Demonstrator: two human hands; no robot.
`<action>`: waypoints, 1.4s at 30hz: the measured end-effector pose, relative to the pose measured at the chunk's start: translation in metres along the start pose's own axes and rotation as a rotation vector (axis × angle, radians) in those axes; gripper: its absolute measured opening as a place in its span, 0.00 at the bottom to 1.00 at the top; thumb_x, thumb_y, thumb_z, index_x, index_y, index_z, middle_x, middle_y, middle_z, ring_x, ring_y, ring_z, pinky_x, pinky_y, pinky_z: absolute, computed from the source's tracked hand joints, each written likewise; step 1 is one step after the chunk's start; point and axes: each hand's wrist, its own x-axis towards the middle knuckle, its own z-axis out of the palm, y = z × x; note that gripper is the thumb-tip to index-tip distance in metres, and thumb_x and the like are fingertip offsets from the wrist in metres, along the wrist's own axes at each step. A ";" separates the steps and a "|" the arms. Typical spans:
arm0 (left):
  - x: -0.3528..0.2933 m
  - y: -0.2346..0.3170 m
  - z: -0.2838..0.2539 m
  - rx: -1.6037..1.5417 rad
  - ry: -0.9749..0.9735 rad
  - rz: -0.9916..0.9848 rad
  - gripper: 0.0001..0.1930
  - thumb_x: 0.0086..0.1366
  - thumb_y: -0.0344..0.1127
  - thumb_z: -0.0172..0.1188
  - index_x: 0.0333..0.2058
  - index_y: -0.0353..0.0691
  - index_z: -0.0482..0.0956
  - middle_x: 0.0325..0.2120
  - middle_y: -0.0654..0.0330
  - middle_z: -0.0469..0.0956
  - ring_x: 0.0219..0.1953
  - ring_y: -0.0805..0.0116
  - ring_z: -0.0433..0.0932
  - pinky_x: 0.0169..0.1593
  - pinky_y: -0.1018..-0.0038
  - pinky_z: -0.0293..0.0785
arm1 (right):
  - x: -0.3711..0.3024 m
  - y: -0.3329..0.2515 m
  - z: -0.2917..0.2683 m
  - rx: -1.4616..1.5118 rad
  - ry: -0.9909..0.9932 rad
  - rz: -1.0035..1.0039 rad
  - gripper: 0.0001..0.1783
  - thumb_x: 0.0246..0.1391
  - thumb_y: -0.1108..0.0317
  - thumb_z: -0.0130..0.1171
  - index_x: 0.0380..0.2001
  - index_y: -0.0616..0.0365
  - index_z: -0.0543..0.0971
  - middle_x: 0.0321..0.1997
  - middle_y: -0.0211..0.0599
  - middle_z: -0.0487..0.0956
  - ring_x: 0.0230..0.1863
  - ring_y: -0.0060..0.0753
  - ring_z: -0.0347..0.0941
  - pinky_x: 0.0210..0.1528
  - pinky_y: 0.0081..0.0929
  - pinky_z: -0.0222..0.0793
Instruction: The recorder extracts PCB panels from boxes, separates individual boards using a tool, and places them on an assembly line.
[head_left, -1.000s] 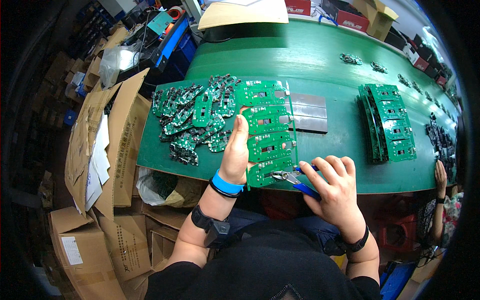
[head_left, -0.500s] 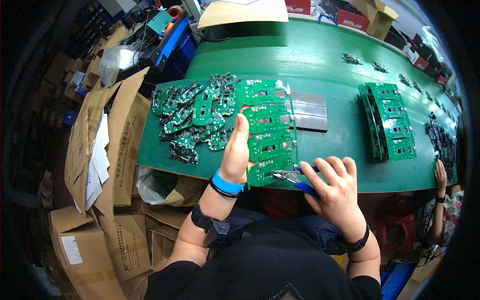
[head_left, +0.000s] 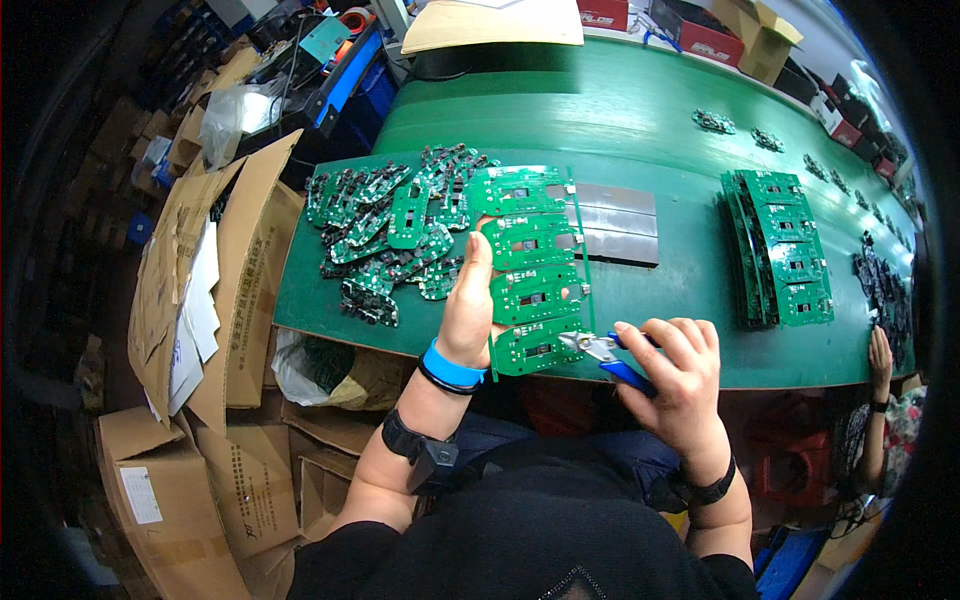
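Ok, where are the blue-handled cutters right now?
In the right hand, at the table's near edge; the blue-handled cutters touch the bottom of the green circuit board panel.

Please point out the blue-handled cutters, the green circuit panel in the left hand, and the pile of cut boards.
Cutters (head_left: 612, 358): head view, on the blue handles just behind the metal jaws.
Panel (head_left: 530, 268): head view, on its middle section.
Pile of cut boards (head_left: 385, 232): head view, on the middle of the heap.

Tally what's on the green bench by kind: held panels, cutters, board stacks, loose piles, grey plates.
Green circuit board panel, in the left hand: 1
Blue-handled cutters, in the right hand: 1
Stack of green panels: 1
Pile of cut boards: 1
Grey plates: 3
Total: 7
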 end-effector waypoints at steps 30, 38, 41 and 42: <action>-0.012 0.005 -0.012 -0.179 0.001 -0.071 0.35 0.65 0.62 0.25 0.59 0.39 0.56 0.53 0.44 0.64 0.50 0.48 0.71 0.47 0.55 0.74 | 0.001 0.013 0.005 0.030 0.178 0.185 0.25 0.29 0.67 0.63 0.39 0.55 0.78 0.33 0.34 0.72 0.34 0.37 0.67 0.39 0.33 0.58; -0.016 -0.026 -0.019 -0.615 -0.274 -0.236 0.34 0.66 0.60 0.25 0.62 0.41 0.46 0.60 0.43 0.53 0.53 0.43 0.66 0.47 0.53 0.75 | 0.003 0.025 0.025 -0.039 0.156 0.208 0.25 0.30 0.66 0.63 0.40 0.53 0.77 0.35 0.32 0.72 0.35 0.35 0.66 0.39 0.33 0.57; -0.014 -0.032 -0.022 -0.638 -0.286 -0.239 0.34 0.67 0.59 0.26 0.62 0.41 0.46 0.60 0.43 0.52 0.53 0.43 0.67 0.45 0.54 0.76 | 0.000 0.027 0.022 -0.069 0.145 0.209 0.28 0.30 0.64 0.64 0.42 0.53 0.76 0.37 0.33 0.72 0.39 0.36 0.67 0.43 0.34 0.57; -0.013 -0.032 -0.024 -0.631 -0.290 -0.229 0.34 0.66 0.59 0.27 0.62 0.41 0.46 0.60 0.43 0.52 0.52 0.44 0.67 0.45 0.54 0.76 | 0.000 0.027 0.022 -0.077 0.156 0.207 0.29 0.30 0.64 0.64 0.43 0.53 0.76 0.38 0.34 0.72 0.40 0.36 0.67 0.44 0.35 0.57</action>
